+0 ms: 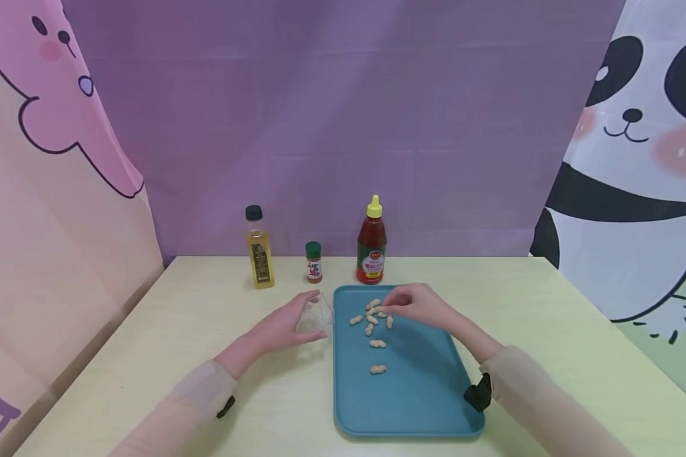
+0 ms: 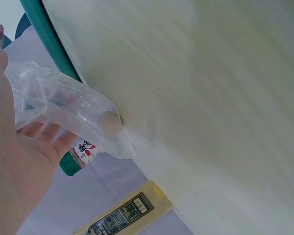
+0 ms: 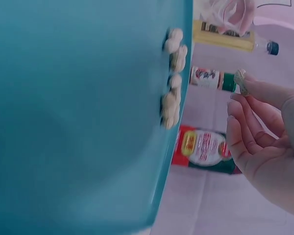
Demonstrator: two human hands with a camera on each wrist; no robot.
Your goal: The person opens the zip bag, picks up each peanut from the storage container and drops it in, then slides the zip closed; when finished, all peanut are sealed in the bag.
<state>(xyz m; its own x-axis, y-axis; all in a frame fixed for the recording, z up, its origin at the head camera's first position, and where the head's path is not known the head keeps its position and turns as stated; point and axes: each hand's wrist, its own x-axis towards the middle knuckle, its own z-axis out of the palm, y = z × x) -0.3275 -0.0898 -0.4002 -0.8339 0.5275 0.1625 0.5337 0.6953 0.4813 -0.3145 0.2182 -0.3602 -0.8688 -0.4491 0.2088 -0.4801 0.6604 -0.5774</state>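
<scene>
My left hand (image 1: 280, 329) holds a clear plastic bag (image 1: 317, 315) beside the left edge of the blue tray (image 1: 411, 400). In the left wrist view, a round brownish thing (image 2: 110, 123) shows through the bag near its bottom. Thumb and fingers of my right hand (image 1: 420, 304) pinch one peanut (image 3: 241, 82), raised over the far part of the tray. Several unshelled peanuts (image 1: 372, 320) lie loosely grouped under and beside that hand. Closer to me, two single peanuts lie apart on the tray, one peanut (image 1: 378, 344) in front of another peanut (image 1: 378, 369).
Behind the tray stands a ketchup bottle (image 1: 371, 251) with a yellow cap. Left of it are a small green-capped spice jar (image 1: 314, 263) and a dark-capped oil bottle (image 1: 260, 257). The pale wooden table (image 1: 274, 406) ends at a purple backdrop.
</scene>
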